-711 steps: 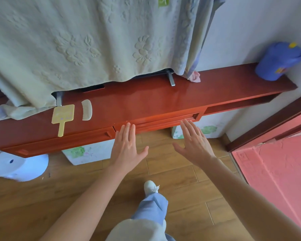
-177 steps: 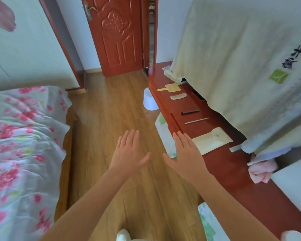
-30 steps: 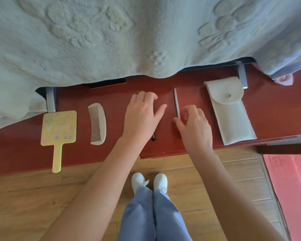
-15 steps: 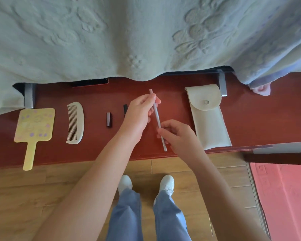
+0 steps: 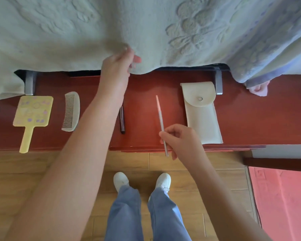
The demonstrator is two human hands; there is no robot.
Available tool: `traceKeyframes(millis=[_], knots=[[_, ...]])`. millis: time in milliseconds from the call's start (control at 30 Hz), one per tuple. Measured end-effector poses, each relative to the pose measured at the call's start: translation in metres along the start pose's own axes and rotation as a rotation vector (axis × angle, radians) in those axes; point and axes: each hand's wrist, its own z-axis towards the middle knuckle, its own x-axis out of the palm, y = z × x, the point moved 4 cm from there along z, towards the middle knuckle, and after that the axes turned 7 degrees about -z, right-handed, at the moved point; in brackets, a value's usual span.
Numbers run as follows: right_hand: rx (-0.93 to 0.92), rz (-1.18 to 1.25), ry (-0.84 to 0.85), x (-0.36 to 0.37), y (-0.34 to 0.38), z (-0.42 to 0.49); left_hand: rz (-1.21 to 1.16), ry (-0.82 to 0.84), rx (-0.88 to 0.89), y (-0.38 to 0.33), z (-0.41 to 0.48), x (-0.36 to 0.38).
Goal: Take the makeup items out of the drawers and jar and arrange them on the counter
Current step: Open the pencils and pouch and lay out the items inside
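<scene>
The slim pale pencil is pinched near its lower end by the right hand. Its long axis runs away from the grip, over the counter. Just right of the grip lies the cream pouch. To the left is a dark pencil, partly under the other forearm. The left hand, farther off, curls at the cloth hem, but blur hides whether it holds anything. The comb and mirror lie far left.
</scene>
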Motion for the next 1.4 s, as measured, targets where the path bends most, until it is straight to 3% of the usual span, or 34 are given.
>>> traceKeyframes(millis=[100,200,567,733,867,1033,1167,1300,1400], knots=[[0.003,-0.116,-0.131,-0.002,0.003,0.018,0.398,0.103,0.083,0.016,-0.012,0.002],[-0.018,-0.209,-0.179,0.007,0.010,0.038,0.677,0.071,0.138,0.056,-0.025,0.005],[-0.023,-0.381,-0.259,0.011,0.002,0.051,1.028,0.057,0.178,0.079,-0.031,0.021],[-0.059,-0.246,-0.238,-0.007,0.005,0.040,1.026,0.036,0.258,0.067,-0.032,0.027],[-0.087,-0.191,-0.363,-0.057,0.000,0.030,0.805,0.131,0.445,0.055,-0.038,0.050],[-0.098,-0.312,-0.474,-0.097,-0.029,0.042,0.544,0.304,0.204,0.065,-0.046,0.095],[-0.063,-0.289,-0.471,-0.107,-0.046,0.057,0.490,0.363,0.136,0.075,-0.053,0.118],[-0.011,-0.130,-0.443,-0.112,-0.049,0.069,0.466,0.340,0.146,0.081,-0.052,0.124],[-0.103,-0.141,-0.400,-0.109,-0.043,0.074,0.401,0.306,0.110,0.085,-0.051,0.124]])
